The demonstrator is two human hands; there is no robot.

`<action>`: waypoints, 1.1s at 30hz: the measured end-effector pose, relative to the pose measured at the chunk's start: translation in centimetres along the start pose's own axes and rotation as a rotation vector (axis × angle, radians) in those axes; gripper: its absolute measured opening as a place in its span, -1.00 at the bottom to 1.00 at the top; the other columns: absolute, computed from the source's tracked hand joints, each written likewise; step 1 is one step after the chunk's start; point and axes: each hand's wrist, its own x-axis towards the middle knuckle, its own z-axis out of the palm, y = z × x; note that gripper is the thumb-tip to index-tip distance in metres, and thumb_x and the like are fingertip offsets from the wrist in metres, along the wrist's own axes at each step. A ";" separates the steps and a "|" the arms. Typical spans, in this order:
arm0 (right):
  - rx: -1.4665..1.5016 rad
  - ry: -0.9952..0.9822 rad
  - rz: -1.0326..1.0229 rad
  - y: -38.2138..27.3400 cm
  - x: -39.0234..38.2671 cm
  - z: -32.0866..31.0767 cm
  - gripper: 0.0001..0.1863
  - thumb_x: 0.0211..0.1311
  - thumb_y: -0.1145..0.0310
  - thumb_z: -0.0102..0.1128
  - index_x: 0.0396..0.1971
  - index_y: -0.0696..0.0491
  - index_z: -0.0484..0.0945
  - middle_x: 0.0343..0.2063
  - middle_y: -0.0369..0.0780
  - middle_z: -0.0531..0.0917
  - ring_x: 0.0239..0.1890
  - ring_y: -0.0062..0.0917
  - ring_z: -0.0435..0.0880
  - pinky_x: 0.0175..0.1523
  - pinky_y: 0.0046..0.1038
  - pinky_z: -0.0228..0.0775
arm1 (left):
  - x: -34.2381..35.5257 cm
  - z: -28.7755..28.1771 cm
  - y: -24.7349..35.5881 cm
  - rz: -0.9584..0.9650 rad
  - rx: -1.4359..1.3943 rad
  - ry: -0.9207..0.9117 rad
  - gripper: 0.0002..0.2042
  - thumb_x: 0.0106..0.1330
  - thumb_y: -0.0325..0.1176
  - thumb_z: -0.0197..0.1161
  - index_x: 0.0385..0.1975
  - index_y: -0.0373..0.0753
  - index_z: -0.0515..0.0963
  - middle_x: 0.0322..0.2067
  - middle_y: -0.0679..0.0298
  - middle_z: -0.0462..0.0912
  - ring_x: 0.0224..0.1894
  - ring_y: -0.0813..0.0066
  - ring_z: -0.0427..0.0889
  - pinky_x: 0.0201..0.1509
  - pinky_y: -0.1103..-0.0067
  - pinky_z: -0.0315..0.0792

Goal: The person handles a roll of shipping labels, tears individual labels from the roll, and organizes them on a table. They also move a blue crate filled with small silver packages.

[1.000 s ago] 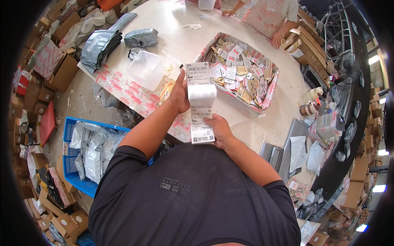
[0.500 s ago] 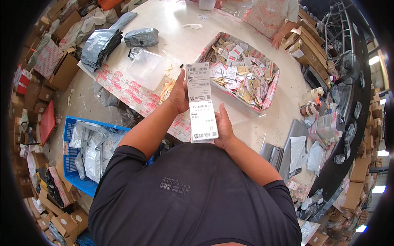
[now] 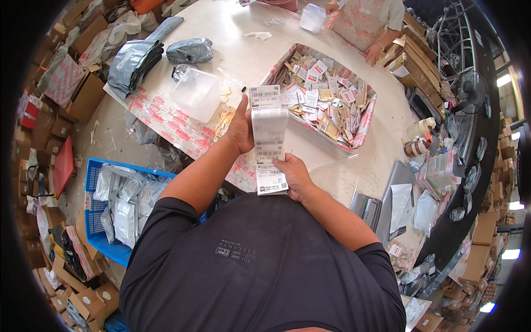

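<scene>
In the head view, the long white paper strip of printed labels [image 3: 269, 138] hangs nearly straight between the two hands. A second ago it bulged in a loop near its top; half a second ago it was already flat, and it has since stayed stretched, its lower end now slightly lower and angled toward the person's right. The left hand [image 3: 241, 130] pinches the strip's left edge near the top, thumb on the front. The right hand [image 3: 295, 177] pinches the bottom label from the right, fingers curled behind it. Neither hand has shifted much.

The strip is held above the near edge of the pale round table [image 3: 232, 33]. Just beyond it lies a shallow cardboard tray with red-patterned walls [image 3: 366, 119], filled with small packets and cards. To the left of the left hand sits a clear plastic tub [image 3: 193, 94] on a red-and-white printed sheet [image 3: 171, 119], with grey plastic mailer bags [image 3: 133, 63] stacked farther left. Across the table another person's hand [image 3: 374, 53] rests at the rim.

Beside the person's left hip a blue plastic crate [image 3: 99, 232] holds bagged goods. Brown cardboard boxes [image 3: 83, 99] crowd the floor on the left, and more line the right side of the room.
</scene>
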 end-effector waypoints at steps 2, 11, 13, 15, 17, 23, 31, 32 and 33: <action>0.058 0.008 0.035 -0.2 0.0 -0.1 -0.73 0.45 0.38 0.02 -0.03 0.24 0.54 -0.15 -0.06 0.71 -0.17 -0.34 0.77 -0.08 -0.25 0.69 | 0.0 0.1 -0.1 0.014 -0.030 0.031 -0.11 0.32 0.50 -0.17 0.24 -0.26 0.48 0.01 -0.02 0.66 0.02 0.05 0.68 0.15 0.15 0.55; -0.119 0.030 -0.030 0.4 0.2 0.0 -0.45 0.55 0.01 -0.18 0.13 0.21 0.49 -0.09 -0.07 0.70 -0.13 -0.32 0.76 -0.03 -0.25 0.67 | -0.1 0.3 -0.1 0.000 -0.021 0.019 -0.11 0.28 0.53 -0.12 0.25 -0.19 0.48 0.01 -0.02 0.66 0.03 0.07 0.68 0.15 0.17 0.55; 0.032 0.034 -0.012 0.2 0.3 -0.1 -0.43 0.56 -0.01 -0.20 0.13 0.22 0.48 -0.08 -0.07 0.70 -0.13 -0.33 0.76 -0.02 -0.25 0.66 | 0.5 -0.7 -0.3 0.023 -0.010 0.008 -0.13 0.27 0.53 -0.09 0.25 -0.17 0.49 0.01 0.00 0.66 0.05 0.07 0.67 0.16 0.15 0.53; 0.361 -0.052 -0.006 -1.1 -1.1 1.1 -0.45 0.55 0.01 -0.19 0.11 0.21 0.49 -0.08 -0.08 0.70 -0.13 -0.33 0.76 -0.02 -0.26 0.66 | 0.6 -1.3 -0.3 0.031 0.024 -0.014 -0.13 0.27 0.52 -0.09 0.25 -0.16 0.48 0.01 0.02 0.66 0.05 0.06 0.66 0.17 0.14 0.52; 0.292 -0.192 0.045 -1.8 -1.5 1.6 -0.45 0.57 0.02 -0.23 0.11 0.21 0.49 -0.07 -0.06 0.70 -0.10 -0.32 0.75 0.03 -0.27 0.64 | 0.7 -1.8 -0.4 0.012 -0.014 -0.050 -0.12 0.28 0.52 -0.10 0.25 -0.20 0.48 0.01 0.01 0.66 0.04 0.05 0.67 0.17 0.14 0.53; -0.075 -0.005 0.053 -0.3 -0.1 0.3 -0.45 0.59 0.02 -0.23 0.09 0.24 0.49 -0.07 -0.04 0.69 -0.05 -0.33 0.73 0.10 -0.28 0.61 | 0.5 -0.7 -0.3 0.040 -0.018 0.011 -0.11 0.29 0.52 -0.13 0.26 -0.22 0.46 0.02 -0.01 0.66 0.03 0.05 0.67 0.14 0.14 0.56; 0.005 -0.006 -0.012 0.3 0.4 0.0 -0.67 0.50 0.27 0.01 -0.01 0.25 0.50 -0.14 -0.05 0.70 -0.16 -0.33 0.76 -0.04 -0.26 0.67 | 0.7 -1.1 -0.3 0.017 -0.047 -0.027 -0.11 0.29 0.52 -0.12 0.23 -0.24 0.49 0.00 -0.01 0.67 0.03 0.04 0.68 0.13 0.15 0.56; 0.020 0.016 0.022 0.0 0.3 0.3 -0.66 0.51 0.27 0.00 0.00 0.24 0.51 -0.14 -0.05 0.71 -0.16 -0.32 0.76 -0.04 -0.26 0.67 | 0.6 -0.8 -0.2 0.013 -0.064 -0.001 -0.10 0.29 0.52 -0.12 0.23 -0.24 0.49 0.00 -0.01 0.67 0.03 0.03 0.68 0.13 0.15 0.56; 0.034 0.038 0.055 -0.3 0.1 0.5 -0.65 0.51 0.26 -0.02 0.02 0.24 0.51 -0.13 -0.05 0.71 -0.16 -0.32 0.76 -0.04 -0.26 0.67 | 0.7 -0.9 -0.3 0.023 -0.040 -0.003 -0.10 0.28 0.52 -0.12 0.23 -0.24 0.49 0.00 0.00 0.67 0.03 0.04 0.68 0.13 0.16 0.56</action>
